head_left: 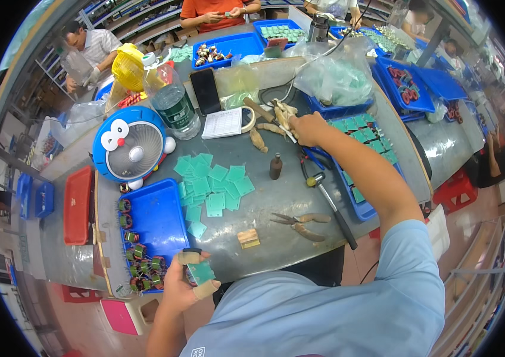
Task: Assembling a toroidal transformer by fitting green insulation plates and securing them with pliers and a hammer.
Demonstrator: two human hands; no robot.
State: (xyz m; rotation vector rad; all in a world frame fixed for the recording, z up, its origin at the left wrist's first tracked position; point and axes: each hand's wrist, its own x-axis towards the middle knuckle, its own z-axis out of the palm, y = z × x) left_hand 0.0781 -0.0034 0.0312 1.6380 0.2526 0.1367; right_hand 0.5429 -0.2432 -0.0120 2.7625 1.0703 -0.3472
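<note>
My left hand, with tape wrapped on its finger and thumb, grips a small green square board by its edges near the table's front edge. Beside it is a blue tray with several wire-wound coils along its left and front sides. Far across the table, my right hand is closed at a beige crumpled bundle; what its fingers hold is hidden. Loose green boards lie scattered mid-table. Nearer me are pliers, a hammer and a small wooden block.
A small brown bottle stands mid-table. At the left are a blue fan and a large water bottle. Behind lie a phone, a notepad and a tape roll. A tray of boards borders the right; people sit beyond.
</note>
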